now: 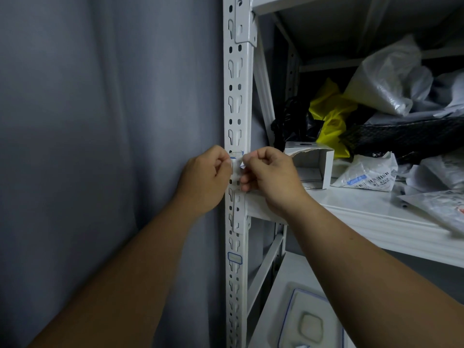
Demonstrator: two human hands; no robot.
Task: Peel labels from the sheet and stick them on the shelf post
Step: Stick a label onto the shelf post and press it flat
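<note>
Head view: both hands meet at shelf post (pixel 237 101), frame centre; left hand (pixel 206 177) curled, grip pinching label sheet (pixel 235 169) against post face, likely to steady it; right hand (pixel 270 177) at 3 o'clock of sheet, grip pinching blue-edged label (pixel 241 164), corner lifted, judged mid-peel; stuck label (pixel 235 258) on post at 6 o'clock; another just above hands, partly hidden; cluttered shelf (pixel 376 217) at 3 o'clock.

One head-worn wide-angle view; we look forward and slightly down, close on the white shelf post (pixel 237 101), grey wall (pixel 100 121) left, cluttered shelf (pixel 364 209) right.
</note>
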